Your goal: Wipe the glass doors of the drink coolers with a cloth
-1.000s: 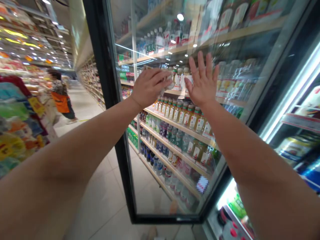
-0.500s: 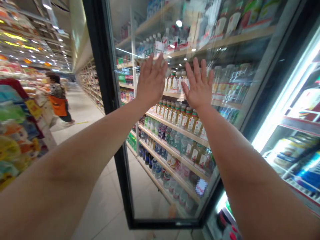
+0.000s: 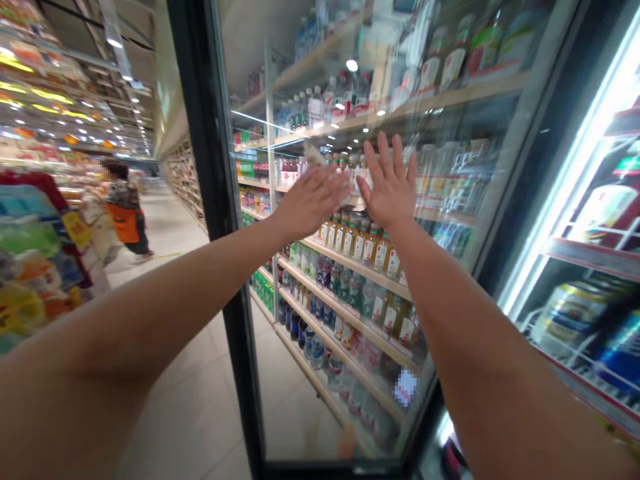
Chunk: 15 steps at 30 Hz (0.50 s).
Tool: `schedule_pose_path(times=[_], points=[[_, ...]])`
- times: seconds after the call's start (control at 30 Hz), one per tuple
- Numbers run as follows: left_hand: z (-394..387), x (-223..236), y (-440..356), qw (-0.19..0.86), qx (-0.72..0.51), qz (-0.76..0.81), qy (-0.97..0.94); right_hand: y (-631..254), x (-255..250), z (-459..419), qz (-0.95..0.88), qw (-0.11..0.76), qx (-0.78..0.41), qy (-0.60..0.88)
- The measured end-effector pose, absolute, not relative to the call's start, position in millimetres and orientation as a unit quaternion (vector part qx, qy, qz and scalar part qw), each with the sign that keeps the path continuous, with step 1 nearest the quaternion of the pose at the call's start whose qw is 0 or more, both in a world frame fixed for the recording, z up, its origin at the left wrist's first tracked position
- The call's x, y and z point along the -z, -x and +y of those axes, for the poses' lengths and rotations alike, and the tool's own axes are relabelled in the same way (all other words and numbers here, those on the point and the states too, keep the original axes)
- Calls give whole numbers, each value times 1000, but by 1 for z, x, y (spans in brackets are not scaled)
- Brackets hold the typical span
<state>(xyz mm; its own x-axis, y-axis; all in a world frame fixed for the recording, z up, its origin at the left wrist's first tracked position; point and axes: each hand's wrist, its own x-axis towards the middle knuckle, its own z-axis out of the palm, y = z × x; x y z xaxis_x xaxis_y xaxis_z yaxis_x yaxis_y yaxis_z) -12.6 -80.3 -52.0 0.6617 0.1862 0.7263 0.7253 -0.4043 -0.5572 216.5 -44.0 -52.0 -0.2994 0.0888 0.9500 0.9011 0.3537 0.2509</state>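
A tall glass door [image 3: 300,407] with a black frame stands open in front of me. My left hand [image 3: 314,199] lies across the glass with its fingers stretched and pointing right. It presses a crumpled pale cloth [image 3: 315,154] against the pane. The cloth shows just above the fingers; the rest of it is hidden under the hand. To the right, my right hand [image 3: 391,187] rests on the same pane, palm toward the glass and fingers spread, holding nothing.
Shelves of bottles [image 3: 360,245] show through or in the pane. At the right is the lit fridge interior with cans [image 3: 575,310]. A person in an orange vest [image 3: 123,223] stands in the aisle at left, beside a display of colourful packs [image 3: 35,267].
My left hand, with the cloth, went up with fingers pointing upward, then came down and turned toward the right. My right hand stays spread on the glass as the view shifts slightly.
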Motion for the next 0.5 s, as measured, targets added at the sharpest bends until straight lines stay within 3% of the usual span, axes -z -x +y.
schedule_pose_path(times=[0.1, 0.23, 0.3, 0.5], points=[[-79, 45, 19, 458, 232, -254, 820, -216, 53, -43, -679, 471, 437, 357], [-72, 7, 30, 469, 395, -314, 724, -215, 54, -39, -675, 484, 435, 347], [-68, 10, 25, 471, 436, -328, 694, -216, 55, -39, -675, 488, 436, 341], [-71, 45, 14, 524, 224, -197, 798, -216, 56, -41, -672, 487, 445, 337]])
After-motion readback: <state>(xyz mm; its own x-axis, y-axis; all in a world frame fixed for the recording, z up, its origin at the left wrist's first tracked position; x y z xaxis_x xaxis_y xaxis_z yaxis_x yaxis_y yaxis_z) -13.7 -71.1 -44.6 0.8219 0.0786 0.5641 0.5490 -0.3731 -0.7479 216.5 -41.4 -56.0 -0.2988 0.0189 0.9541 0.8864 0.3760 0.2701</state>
